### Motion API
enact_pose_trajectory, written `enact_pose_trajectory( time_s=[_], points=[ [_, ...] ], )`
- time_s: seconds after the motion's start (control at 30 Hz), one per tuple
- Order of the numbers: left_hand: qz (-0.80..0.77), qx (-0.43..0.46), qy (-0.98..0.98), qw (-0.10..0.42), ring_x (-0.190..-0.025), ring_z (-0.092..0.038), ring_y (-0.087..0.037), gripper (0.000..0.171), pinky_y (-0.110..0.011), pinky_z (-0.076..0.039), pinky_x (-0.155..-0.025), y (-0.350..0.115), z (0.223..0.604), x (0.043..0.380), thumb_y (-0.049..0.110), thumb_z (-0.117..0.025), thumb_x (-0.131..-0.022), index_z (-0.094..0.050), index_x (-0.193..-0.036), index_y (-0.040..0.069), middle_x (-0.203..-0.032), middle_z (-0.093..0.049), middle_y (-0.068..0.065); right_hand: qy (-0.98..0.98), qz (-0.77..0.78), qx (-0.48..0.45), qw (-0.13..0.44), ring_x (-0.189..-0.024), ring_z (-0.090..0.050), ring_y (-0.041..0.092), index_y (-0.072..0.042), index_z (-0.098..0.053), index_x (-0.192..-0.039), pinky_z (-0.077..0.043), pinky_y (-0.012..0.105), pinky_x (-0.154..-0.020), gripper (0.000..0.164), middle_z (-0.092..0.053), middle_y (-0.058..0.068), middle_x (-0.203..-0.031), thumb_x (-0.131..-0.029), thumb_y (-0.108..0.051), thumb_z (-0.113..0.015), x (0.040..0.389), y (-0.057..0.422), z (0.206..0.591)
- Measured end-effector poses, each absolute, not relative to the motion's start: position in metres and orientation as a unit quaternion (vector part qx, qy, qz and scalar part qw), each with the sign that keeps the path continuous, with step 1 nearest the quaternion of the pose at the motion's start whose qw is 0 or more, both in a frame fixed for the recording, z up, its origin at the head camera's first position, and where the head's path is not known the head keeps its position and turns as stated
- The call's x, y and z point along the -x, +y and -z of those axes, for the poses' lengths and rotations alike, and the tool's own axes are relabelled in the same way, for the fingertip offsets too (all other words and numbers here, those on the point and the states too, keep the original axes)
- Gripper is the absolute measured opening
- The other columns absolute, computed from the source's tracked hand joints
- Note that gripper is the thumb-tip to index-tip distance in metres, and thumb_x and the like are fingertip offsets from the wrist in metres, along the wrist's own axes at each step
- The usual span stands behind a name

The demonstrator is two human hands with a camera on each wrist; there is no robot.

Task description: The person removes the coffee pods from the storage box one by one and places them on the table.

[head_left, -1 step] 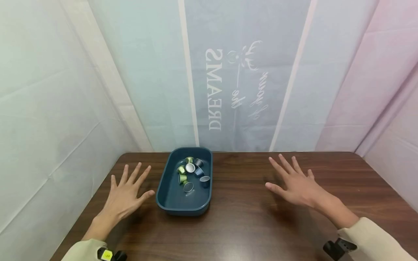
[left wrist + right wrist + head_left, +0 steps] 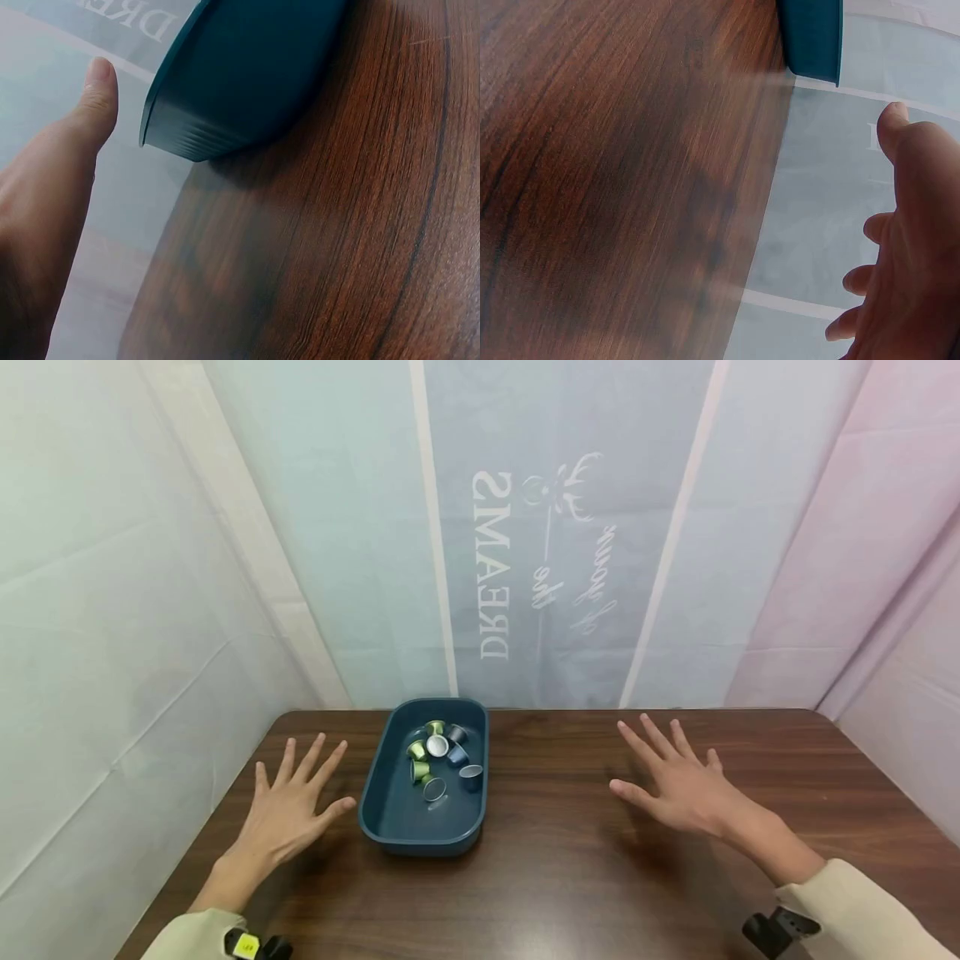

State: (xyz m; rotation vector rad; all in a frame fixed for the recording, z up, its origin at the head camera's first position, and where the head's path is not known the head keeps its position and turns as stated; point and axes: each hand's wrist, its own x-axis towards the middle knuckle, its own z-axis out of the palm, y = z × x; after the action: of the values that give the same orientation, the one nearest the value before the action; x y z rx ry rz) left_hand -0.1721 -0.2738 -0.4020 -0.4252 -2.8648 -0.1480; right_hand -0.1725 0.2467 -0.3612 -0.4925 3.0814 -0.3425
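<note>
left hand (image 2: pixel 281 814) beside blue tray (image 2: pixel 396 814), right hand (image 2: pixel 686 789) well apart; both spread, gripping nothing. tray likely keeps loose capsules (image 2: pixel 437 746) from rolling.

"DREAMS" (image 2: pixel 492 568), "the" (image 2: pixel 547 587), mirrored, on bkgd cloth (image 2: pixel 360 568)

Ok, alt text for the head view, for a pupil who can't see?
A blue tray of mostly green and blue capsules sits on a table between a person's spread left hand, close by, and spread right hand, farther off. Mirrored lettering marks the curtain behind.
</note>
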Motion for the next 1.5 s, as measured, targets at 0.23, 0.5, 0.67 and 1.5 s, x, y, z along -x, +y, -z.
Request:
enact_pose_trajectory(
  time_s=[0.23, 0.5, 0.67, 1.5],
  points=[
    [0.055, 0.145, -0.980, 0.122, -0.141, -0.003, -0.047, 0.082, -0.077, -0.003, -0.094, -0.274, 0.405, 0.173, 0.064, -0.048, -0.090, -0.014, -0.155, 0.028, -0.158, -0.013, -0.013, 0.982, 0.107, 0.156, -0.001, -0.138, -0.002, 0.053, -0.030, -0.003, -0.155, -0.008, 0.082, -0.084, 0.083, -0.002, 0.014, -0.159, -0.091, -0.067, -0.041, 0.171, 0.247, 0.365],
    [0.072, 0.154, -0.975, 0.140, -0.141, -0.002, -0.046, 0.081, -0.077, -0.003, -0.095, -0.272, 0.403, 0.178, 0.061, -0.049, -0.091, -0.013, -0.155, 0.027, -0.159, -0.011, -0.012, 0.982, 0.109, 0.155, -0.009, -0.138, -0.001, 0.053, -0.030, -0.002, -0.155, -0.007, 0.082, -0.084, 0.084, -0.001, 0.013, -0.159, -0.091, -0.067, -0.041, 0.174, 0.250, 0.363],
    [0.092, 0.155, -0.974, 0.138, -0.141, -0.003, -0.046, 0.080, -0.077, -0.004, -0.095, -0.270, 0.401, 0.179, 0.059, -0.049, -0.092, -0.013, -0.155, 0.026, -0.159, -0.011, -0.012, 0.979, 0.123, 0.159, -0.016, -0.138, -0.003, 0.052, -0.030, -0.003, -0.155, -0.010, 0.081, -0.086, 0.085, -0.002, 0.013, -0.159, -0.090, -0.067, -0.043, 0.178, 0.248, 0.363],
    [0.439, 0.282, -0.847, 0.104, -0.142, -0.013, -0.037, 0.059, -0.065, -0.016, -0.102, -0.251, 0.443, 0.192, 0.009, -0.049, -0.099, -0.026, -0.153, 0.014, -0.159, -0.014, -0.003, 0.871, 0.368, 0.307, -0.105, -0.120, -0.047, 0.024, -0.026, -0.038, -0.147, -0.042, 0.050, -0.090, 0.059, -0.043, -0.006, -0.143, -0.093, -0.032, -0.063, 0.200, 0.167, 0.381]
  ],
)
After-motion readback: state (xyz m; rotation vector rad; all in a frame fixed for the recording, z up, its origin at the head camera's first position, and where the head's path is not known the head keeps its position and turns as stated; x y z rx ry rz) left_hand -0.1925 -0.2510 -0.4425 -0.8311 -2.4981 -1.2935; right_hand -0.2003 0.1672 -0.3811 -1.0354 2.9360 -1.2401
